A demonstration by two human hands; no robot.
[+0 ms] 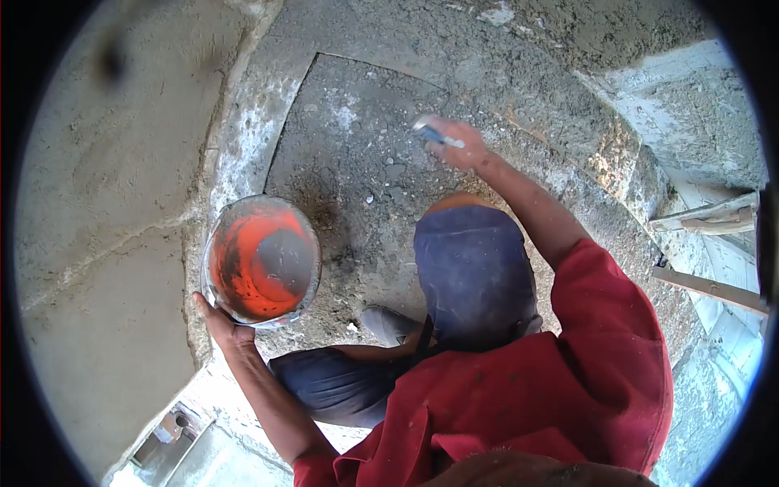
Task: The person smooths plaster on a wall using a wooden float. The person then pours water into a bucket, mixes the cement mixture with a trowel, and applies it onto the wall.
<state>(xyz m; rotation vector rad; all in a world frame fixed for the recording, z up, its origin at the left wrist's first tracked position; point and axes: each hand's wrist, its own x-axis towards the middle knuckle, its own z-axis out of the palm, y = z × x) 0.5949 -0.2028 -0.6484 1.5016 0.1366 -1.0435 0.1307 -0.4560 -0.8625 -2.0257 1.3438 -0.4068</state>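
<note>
My left hand (224, 326) grips the near-left side of a bucket (315, 280), its thumb and fingers against the outside wall. Orange-red shows inside the bucket, smeared with grey, and grey liquid lies in it. The bucket's mouth faces up toward me. My right hand (459, 144) is closed around a short blue-grey and white tool (430, 130), blurred by motion, so its exact kind is unclear. Hand and tool are over the rough, dark grey ground patch (373, 146), to the right of and beyond the bucket.
Smooth grey cement (105, 203) covers the left side, bordered by a pale, rough strip (256, 130). Wooden pieces (706, 288) stick out at the right beside a whitish rough wall (690, 97). My knee (475, 260) and shoe (389, 325) are between the hands.
</note>
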